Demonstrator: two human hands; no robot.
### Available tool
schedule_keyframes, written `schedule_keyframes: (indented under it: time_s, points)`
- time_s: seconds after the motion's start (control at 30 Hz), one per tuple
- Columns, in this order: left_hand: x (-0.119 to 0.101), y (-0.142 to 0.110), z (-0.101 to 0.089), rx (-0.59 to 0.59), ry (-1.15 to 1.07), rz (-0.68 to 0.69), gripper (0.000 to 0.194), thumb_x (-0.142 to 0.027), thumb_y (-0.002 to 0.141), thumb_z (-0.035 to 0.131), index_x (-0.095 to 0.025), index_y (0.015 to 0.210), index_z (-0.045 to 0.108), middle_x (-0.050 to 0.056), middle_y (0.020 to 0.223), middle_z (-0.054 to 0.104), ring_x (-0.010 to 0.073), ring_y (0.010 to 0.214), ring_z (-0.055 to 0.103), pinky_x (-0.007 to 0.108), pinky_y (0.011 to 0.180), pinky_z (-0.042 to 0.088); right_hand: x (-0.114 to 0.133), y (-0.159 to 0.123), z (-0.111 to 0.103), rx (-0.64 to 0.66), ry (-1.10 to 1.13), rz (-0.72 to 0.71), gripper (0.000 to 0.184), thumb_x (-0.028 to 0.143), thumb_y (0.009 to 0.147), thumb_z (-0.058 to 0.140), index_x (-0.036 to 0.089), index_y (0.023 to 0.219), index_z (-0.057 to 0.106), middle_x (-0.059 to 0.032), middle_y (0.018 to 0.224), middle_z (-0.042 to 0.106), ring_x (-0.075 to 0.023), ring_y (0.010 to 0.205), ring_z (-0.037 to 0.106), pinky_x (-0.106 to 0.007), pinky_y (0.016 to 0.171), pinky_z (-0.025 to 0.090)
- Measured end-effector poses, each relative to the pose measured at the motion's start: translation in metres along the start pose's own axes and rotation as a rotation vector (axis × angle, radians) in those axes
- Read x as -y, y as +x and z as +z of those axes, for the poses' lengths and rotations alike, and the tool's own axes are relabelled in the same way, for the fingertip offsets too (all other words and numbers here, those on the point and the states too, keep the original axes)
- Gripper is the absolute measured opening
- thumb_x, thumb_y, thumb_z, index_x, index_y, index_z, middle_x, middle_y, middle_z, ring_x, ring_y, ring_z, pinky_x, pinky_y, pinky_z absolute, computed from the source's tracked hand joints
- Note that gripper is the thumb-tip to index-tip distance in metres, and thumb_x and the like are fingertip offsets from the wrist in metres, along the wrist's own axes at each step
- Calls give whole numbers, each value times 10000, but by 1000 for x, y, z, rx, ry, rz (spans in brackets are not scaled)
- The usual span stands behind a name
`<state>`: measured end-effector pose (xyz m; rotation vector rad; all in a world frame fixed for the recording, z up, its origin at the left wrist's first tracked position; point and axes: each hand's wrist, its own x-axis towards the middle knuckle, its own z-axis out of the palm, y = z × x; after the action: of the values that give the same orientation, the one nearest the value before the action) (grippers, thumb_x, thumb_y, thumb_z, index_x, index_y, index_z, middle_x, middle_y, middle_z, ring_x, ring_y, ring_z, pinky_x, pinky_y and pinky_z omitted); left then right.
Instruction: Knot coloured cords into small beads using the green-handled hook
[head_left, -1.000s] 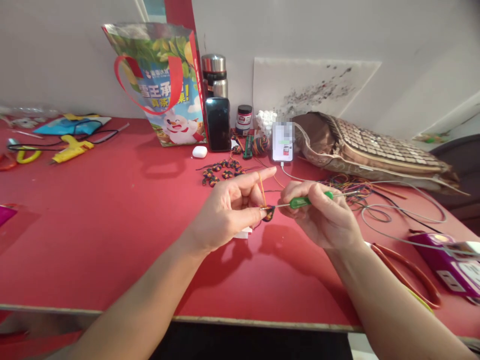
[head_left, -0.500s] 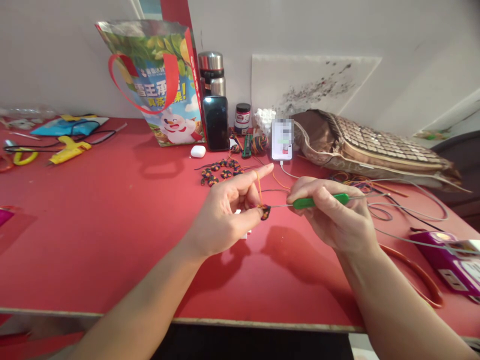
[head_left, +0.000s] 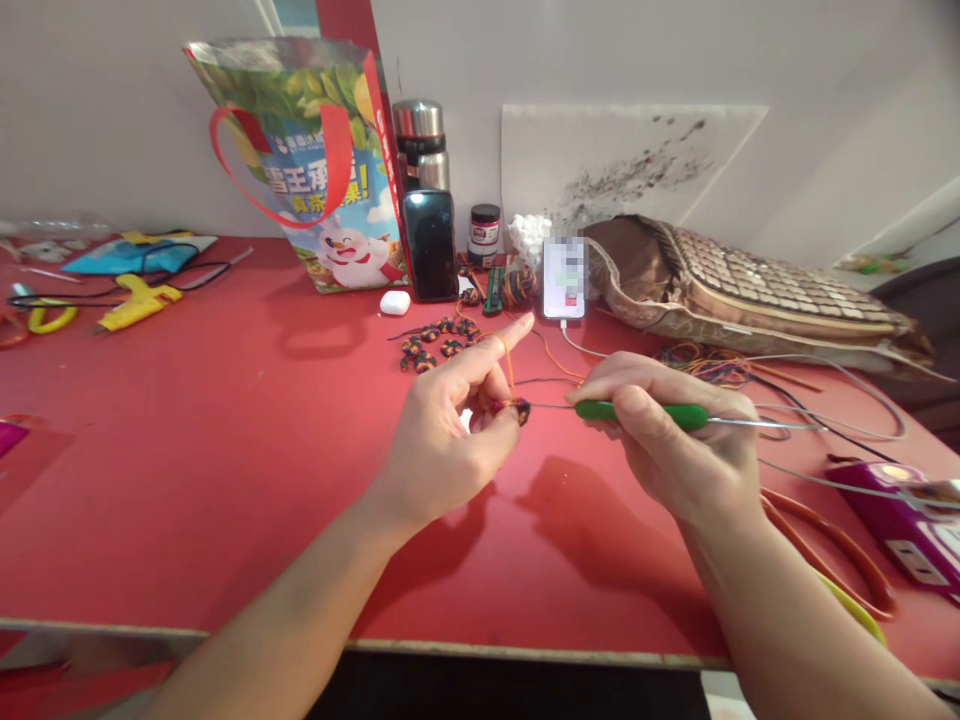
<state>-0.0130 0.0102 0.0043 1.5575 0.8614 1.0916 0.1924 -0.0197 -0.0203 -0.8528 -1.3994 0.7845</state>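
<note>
Between thumb and fingers, my left hand (head_left: 457,425) pinches a small dark multicoloured crochet piece (head_left: 523,410). Orange yarn (head_left: 510,370) runs from it up over my raised index finger. My right hand (head_left: 667,430) is closed round the green handle of a crochet hook (head_left: 641,413). The hook's thin shaft reaches left into the crochet piece, its tip hidden there; a second metal shaft sticks out to the right. Just behind my left hand lie several finished crochet pieces (head_left: 424,360) in the same dark colours, with balls of yarn (head_left: 517,287) farther back.
Along the back of the red table (head_left: 225,480) stand a paper bag (head_left: 315,170), a steel flask (head_left: 421,140), a dark phone (head_left: 430,245) and a lit phone (head_left: 564,280). A brown beaded bag (head_left: 750,290) lies right. Cables and a purple power strip (head_left: 892,520) are near my right arm.
The hook now lies more level, with its rear shaft showing farther right. My left index finger and the crochet piece have shifted slightly left and up.
</note>
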Motion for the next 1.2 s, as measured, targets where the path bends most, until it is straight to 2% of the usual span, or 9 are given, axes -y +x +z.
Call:
schedule_keyframes:
  time_s: [0.13,0.2,0.5,0.67,0.83,1.0,1.07,1.2]
  points:
    - [0,1,1,-15,2,8,153,-93,758,704,-218,811,774,-10,704,583,137,670,516,264,603,447,1,0,1,-10,-12,16,179,394,996,766,290,946,903,-71,822,758,-216,731,655,-373,649,524]
    - [1,1,1,-19,-5,9,138,-91,759,700,-220,759,750,-8,709,592,135,662,520,261,599,450,1,0,1,-1,-13,18,179,384,1005,757,291,959,903,-68,823,757,-207,731,652,-368,655,524]
    - [0,2,-1,-2,-35,-8,213,-103,770,723,-244,893,827,4,702,620,159,655,561,280,615,472,3,1,0,-17,-2,83,229,443,988,767,269,909,894,-70,793,739,-205,706,637,-355,600,486]
    - [1,2,-1,2,-60,-22,239,-115,780,734,-243,953,839,0,706,623,140,607,529,274,599,480,1,1,-2,-8,7,84,213,425,999,760,288,900,890,-65,799,746,-203,717,639,-350,605,481]
    - [2,2,1,-2,-31,-4,395,-94,782,716,-245,1125,841,-13,705,614,132,611,509,259,574,459,2,1,-2,0,-23,72,213,425,989,769,269,910,890,-70,803,744,-208,713,638,-361,624,510]
    - [4,1,3,-27,12,28,356,-76,772,692,-240,1046,848,-24,698,589,128,633,502,264,594,458,7,1,2,-14,-137,12,224,406,1000,754,268,874,878,-64,794,748,-209,711,643,-368,653,525]
    - [5,1,2,-32,12,21,382,-82,773,694,-250,1079,848,-24,695,591,137,645,515,268,606,468,8,1,4,-28,-163,-5,228,396,1003,753,268,861,876,-61,786,748,-208,717,646,-366,665,522]
    - [2,1,0,-25,2,-5,381,-92,780,704,-255,1093,846,-22,689,581,142,636,525,278,625,477,1,1,3,-48,-30,72,191,402,995,770,280,912,893,-53,781,740,-191,700,629,-339,610,475]
